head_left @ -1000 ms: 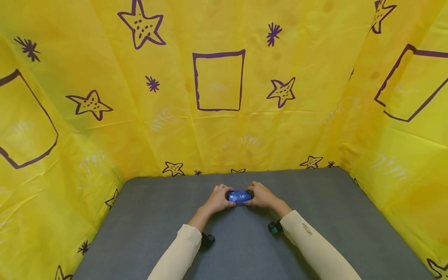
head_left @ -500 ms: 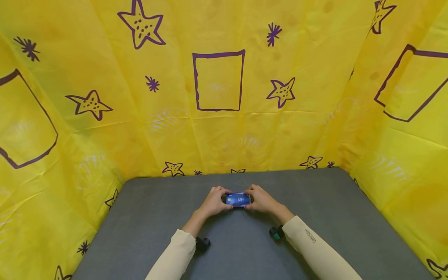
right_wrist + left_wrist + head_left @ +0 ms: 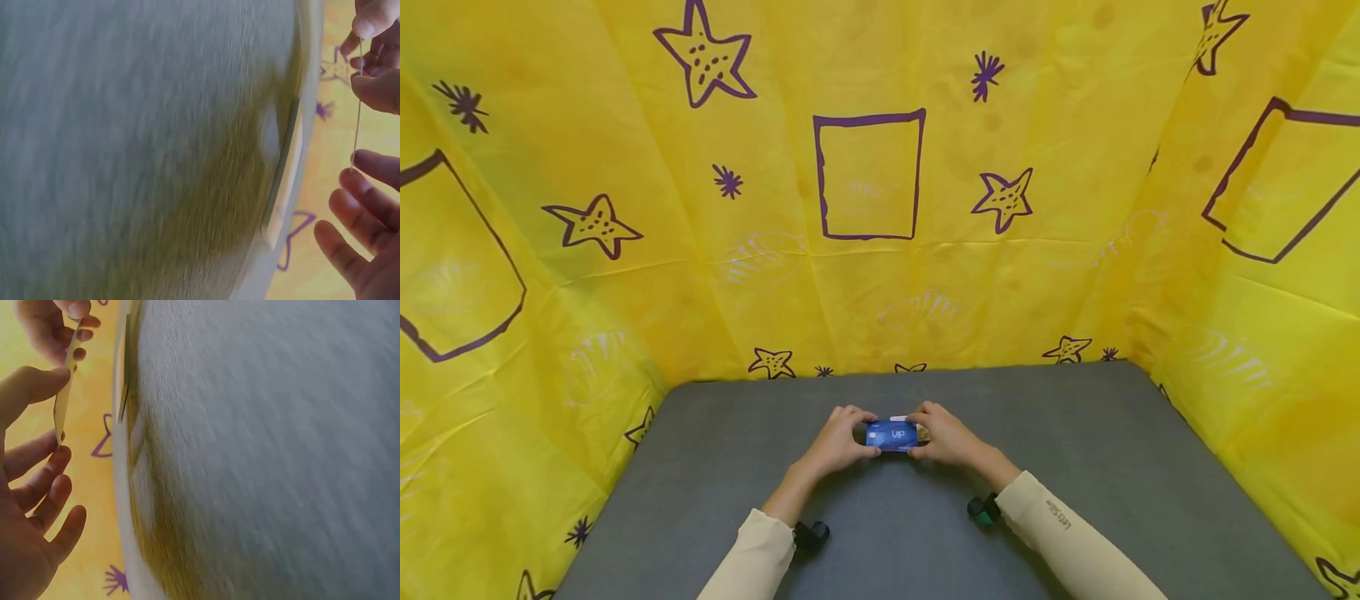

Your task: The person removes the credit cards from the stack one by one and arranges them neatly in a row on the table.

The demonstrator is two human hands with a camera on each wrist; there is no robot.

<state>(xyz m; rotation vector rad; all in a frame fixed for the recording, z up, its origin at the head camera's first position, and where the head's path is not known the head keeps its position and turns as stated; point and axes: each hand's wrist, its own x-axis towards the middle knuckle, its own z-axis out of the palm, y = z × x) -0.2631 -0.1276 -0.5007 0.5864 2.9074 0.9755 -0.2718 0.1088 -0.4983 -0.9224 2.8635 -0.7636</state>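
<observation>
A blue bank-style card (image 3: 886,436) marked "VIP" is held level between both hands, a little above the grey table. My left hand (image 3: 835,439) pinches its left end between thumb and fingers. At the right end, my right hand (image 3: 950,435) pinches it the same way. Seen edge-on in the left wrist view, the card (image 3: 62,403) is a thin pale strip, the other fingers spread loosely beside it. Under and behind the card lies a flat, thin item (image 3: 284,172) on the table, mostly hidden in the head view, where a white edge and a brownish patch show.
The grey table (image 3: 880,525) reaches back to yellow fabric walls (image 3: 865,308) printed with purple stars and outlines, enclosing the back and both sides. A small black wrist camera (image 3: 812,536) sits under the left wrist, another camera (image 3: 983,510) under the right.
Both hands have moved left and slightly nearer with the card between them. More of the flat item behind the card now shows at its top and right.
</observation>
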